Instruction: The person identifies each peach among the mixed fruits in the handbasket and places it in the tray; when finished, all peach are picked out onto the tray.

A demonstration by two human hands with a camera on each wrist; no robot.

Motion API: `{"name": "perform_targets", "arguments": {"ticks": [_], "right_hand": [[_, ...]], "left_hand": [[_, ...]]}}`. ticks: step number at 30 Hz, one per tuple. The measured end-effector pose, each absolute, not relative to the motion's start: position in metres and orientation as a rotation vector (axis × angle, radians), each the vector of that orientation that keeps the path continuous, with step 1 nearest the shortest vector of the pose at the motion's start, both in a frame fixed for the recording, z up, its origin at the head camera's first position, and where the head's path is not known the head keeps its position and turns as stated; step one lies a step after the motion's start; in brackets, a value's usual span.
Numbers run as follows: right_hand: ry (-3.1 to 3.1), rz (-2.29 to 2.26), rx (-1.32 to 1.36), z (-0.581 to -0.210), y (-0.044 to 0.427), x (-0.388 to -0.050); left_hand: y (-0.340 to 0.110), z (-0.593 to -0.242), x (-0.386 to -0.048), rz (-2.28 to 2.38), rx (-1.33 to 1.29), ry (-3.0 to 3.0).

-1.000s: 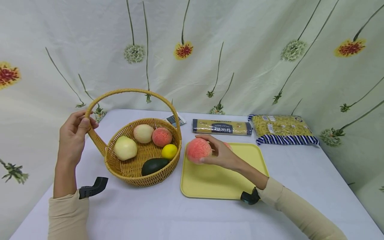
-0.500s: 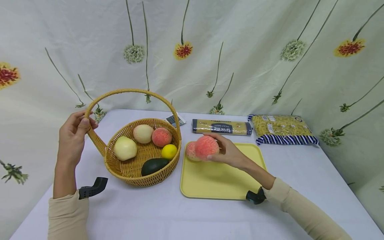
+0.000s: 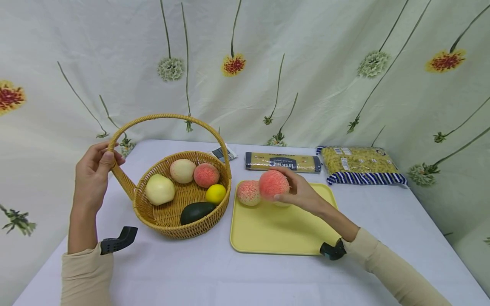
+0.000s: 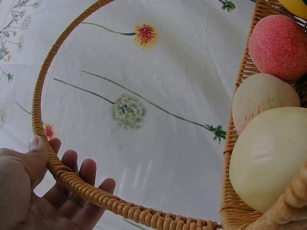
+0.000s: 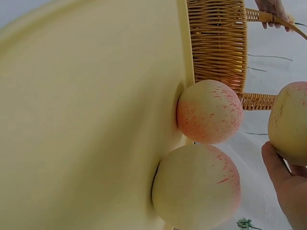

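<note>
My left hand (image 3: 92,168) grips the arched handle (image 3: 168,115) of a wicker basket (image 3: 181,231), thumb in front and fingers behind. In the basket lie a pale round fruit (image 3: 160,189), a pale peach (image 3: 183,171), a red peach (image 3: 206,175), a yellow lemon (image 3: 216,194) and a dark avocado (image 3: 197,213). Over the yellow tray (image 3: 279,236) my right hand (image 3: 304,194) holds a pink peach (image 3: 273,185) between thumb and fingers. Two more peaches rest on the tray: a speckled one (image 3: 249,193) at the left, and another (image 5: 196,187) largely hidden in the head view by the held peach.
Behind the tray lies a long spaghetti packet (image 3: 283,162). A bag of short pasta (image 3: 360,163) with a striped edge is at the back right. A small packet (image 3: 225,153) sits behind the basket, partly hidden. A floral cloth (image 3: 314,93) hangs behind the table.
My right hand has moved right with the pink peach, from the tray's left end. The speckled peach at the tray's left has come into view. My left hand and the basket stay put.
</note>
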State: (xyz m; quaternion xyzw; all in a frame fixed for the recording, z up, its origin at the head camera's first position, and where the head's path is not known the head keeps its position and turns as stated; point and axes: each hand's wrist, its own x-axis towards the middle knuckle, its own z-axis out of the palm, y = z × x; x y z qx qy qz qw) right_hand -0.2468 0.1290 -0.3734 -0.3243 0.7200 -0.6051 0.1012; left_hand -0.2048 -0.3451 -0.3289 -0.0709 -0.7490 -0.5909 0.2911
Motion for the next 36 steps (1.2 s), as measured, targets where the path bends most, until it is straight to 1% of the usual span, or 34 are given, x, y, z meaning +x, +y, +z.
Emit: {"name": "perform_targets", "arguments": {"ticks": [9, 17, 36], "right_hand": [[2.117, -1.806, -0.934, -0.374, 0.142, -0.249], [2.156, -1.780, -0.861, -0.378, 0.155, -0.250], [2.203, -1.784, -0.767, -0.382, 0.185, -0.250]], "left_hand": [[-0.346, -0.329, -0.204, -1.593, -0.197, -1.989], [-0.345, -0.329, -0.205, -1.625, -0.223, -1.968], [-0.345, -0.328, -0.203, -1.588, -0.177, -2.010]]}}
